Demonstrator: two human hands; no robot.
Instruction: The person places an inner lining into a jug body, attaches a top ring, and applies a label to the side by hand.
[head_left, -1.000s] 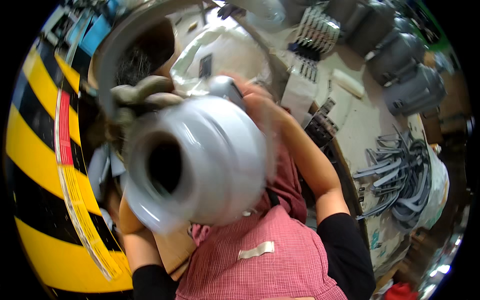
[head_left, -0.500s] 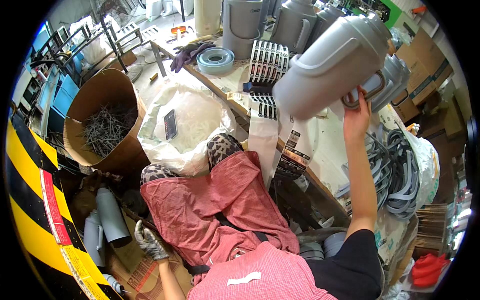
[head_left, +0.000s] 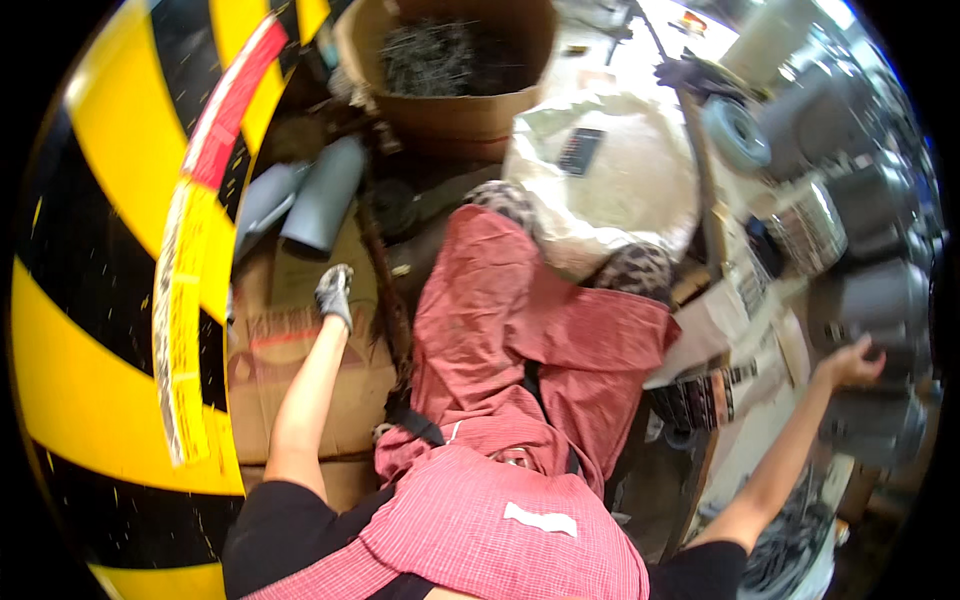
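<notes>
My left hand (head_left: 335, 291), in a grey-white glove, hovers over flattened cardboard (head_left: 310, 375) on the left. It holds nothing that I can see, with its fingers loosely apart. Just beyond it lies a grey cylindrical jug body (head_left: 326, 198), and a second grey body with a handle (head_left: 266, 205) rests beside that one. Out to the right, my bare right hand (head_left: 852, 366) is open, fingers spread, by a standing grey jug (head_left: 872, 303). Whether its fingertips touch the jug I cannot tell, as that area is blurred. Another grey jug (head_left: 872, 428) stands nearer.
Yellow-black striped machinery (head_left: 100, 330) fills the left side. Ahead are a cardboard drum (head_left: 450, 115) of thin grey strips and a white sack (head_left: 640, 190) with a phone (head_left: 581, 151) on it. The worktable (head_left: 745, 470) carries label strips (head_left: 805, 228), a light-blue ring (head_left: 735, 133) and grey handles (head_left: 785, 550).
The view has swung to the left. My right hand has let go of the raised grey jug, which is back among the others. My left hand has reached forward toward the grey bodies.
</notes>
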